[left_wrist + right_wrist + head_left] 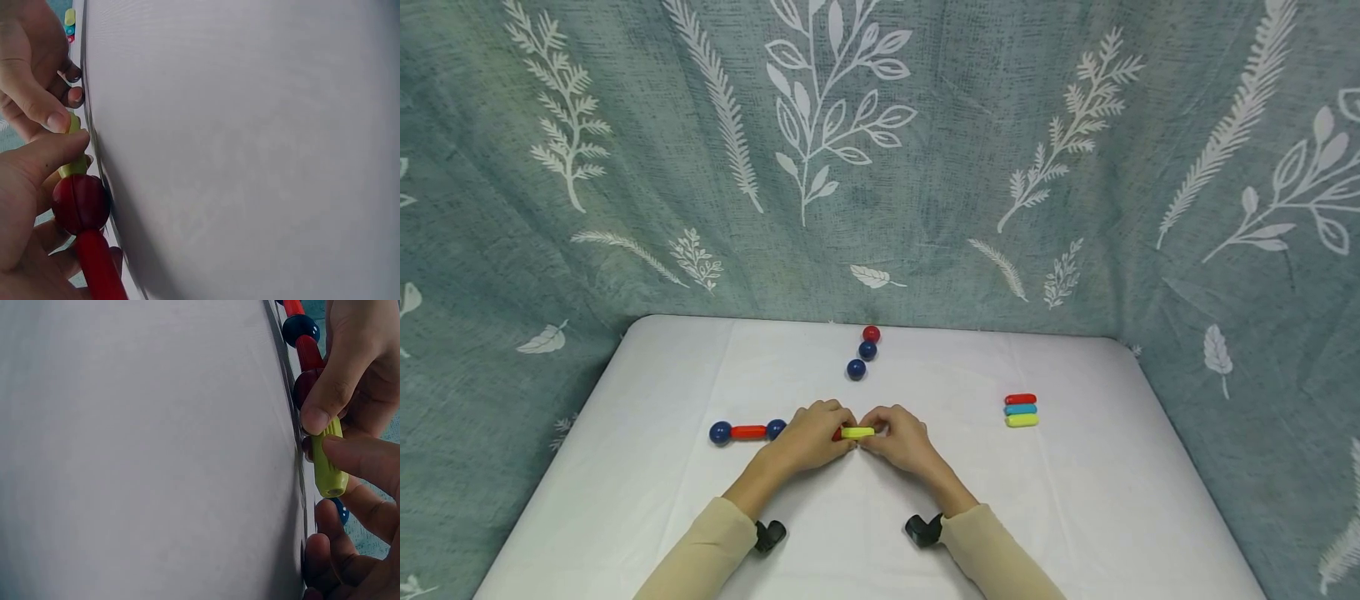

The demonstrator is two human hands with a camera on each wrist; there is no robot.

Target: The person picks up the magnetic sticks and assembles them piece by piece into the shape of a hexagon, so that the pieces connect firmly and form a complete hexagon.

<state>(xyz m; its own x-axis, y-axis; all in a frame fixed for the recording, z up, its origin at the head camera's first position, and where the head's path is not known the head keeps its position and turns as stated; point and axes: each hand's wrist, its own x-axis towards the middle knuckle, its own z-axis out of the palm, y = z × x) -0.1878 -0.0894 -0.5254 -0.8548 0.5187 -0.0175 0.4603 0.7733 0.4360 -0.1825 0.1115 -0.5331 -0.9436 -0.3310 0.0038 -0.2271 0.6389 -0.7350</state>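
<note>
In the head view, a chain of balls and rods lies across the middle of the table. It runs from a blue ball (720, 433) through a red rod (748, 432), a second blue ball (300, 330) and another red rod (100, 265) to a red ball (81, 203), with a yellow rod (328, 464) at its right end. My left hand (814, 435) pinches the yellow rod close to the red ball, its other fingers around the ball. My right hand (901, 437) holds the same rod nearer its free end, between thumb and fingers. Both hands partly cover the chain.
Beyond the hands are two loose blue balls (856, 369) and a red ball (871, 334). To the right, a red rod (1021, 399), a light blue rod (1021, 409) and a yellow rod (1022, 421) lie side by side. A patterned curtain (940, 167) hangs behind the white-covered table (1112, 517).
</note>
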